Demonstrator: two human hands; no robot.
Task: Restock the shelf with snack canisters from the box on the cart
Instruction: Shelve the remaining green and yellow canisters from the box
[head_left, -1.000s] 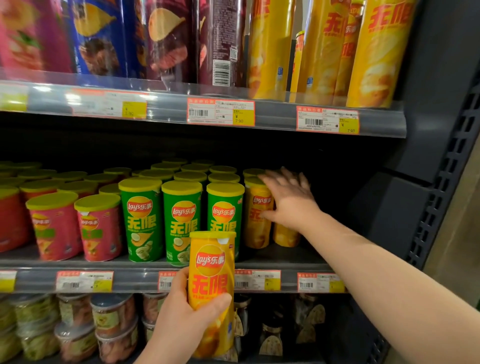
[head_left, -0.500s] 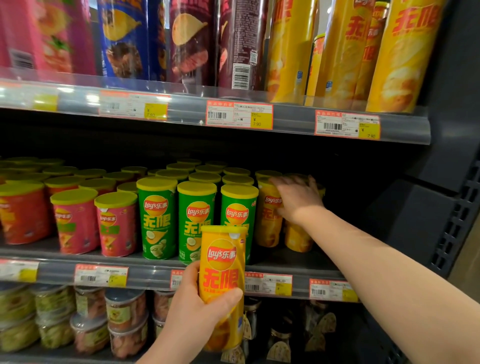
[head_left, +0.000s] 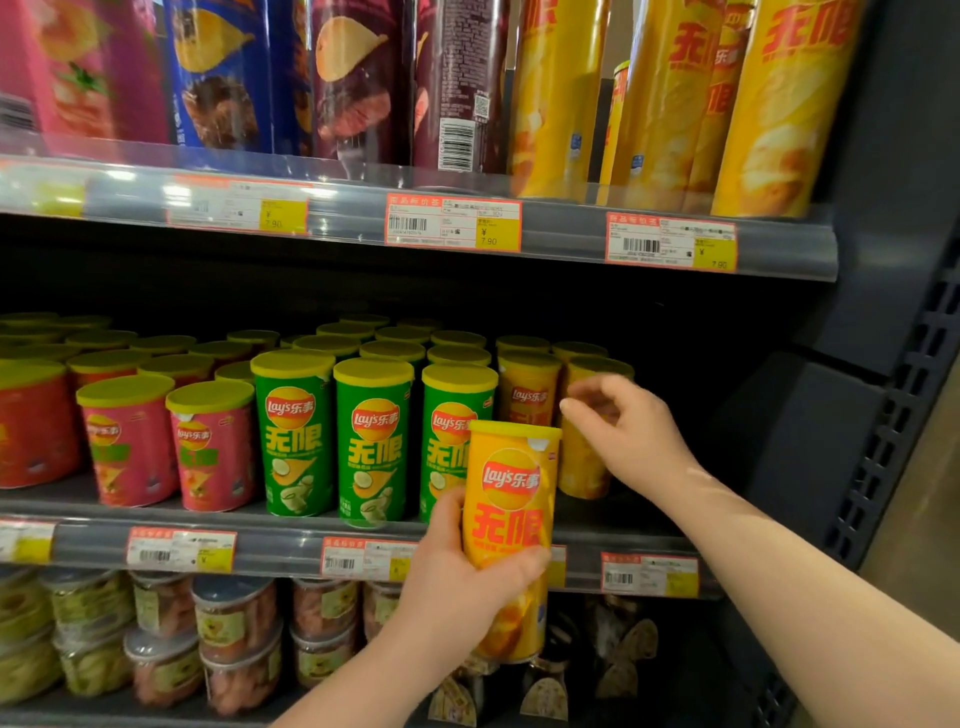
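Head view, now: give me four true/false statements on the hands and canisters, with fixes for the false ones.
1. The left hand grips a yellow canister, lid up, in front of the middle shelf. True.
2. That canister's lid is off. False: the yellow lid is on.
3. The green canisters stand left of the shelved yellow canisters. True.
4. The right hand holds a green canister. False: it holds nothing; its fingers are loosely curled in front of the shelved yellow canisters.
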